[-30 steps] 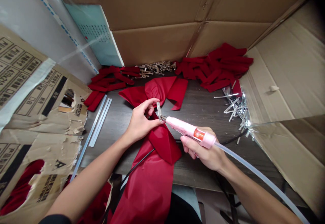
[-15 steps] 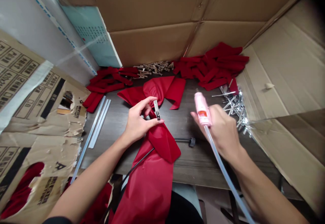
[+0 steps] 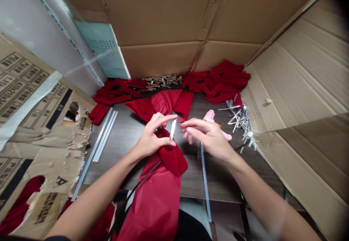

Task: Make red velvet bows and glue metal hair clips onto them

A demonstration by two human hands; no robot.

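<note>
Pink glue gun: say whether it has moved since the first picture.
Yes: the pink glue gun has moved right, nearer the silver strips.

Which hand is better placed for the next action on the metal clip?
Probably the right hand: it appears empty and is close to the metal clip, while the left hand is busy pinching it.

Glue gun [image 3: 209,115] part. hidden, red ribbon [image 3: 160,201] cut off @ btm.
</note>
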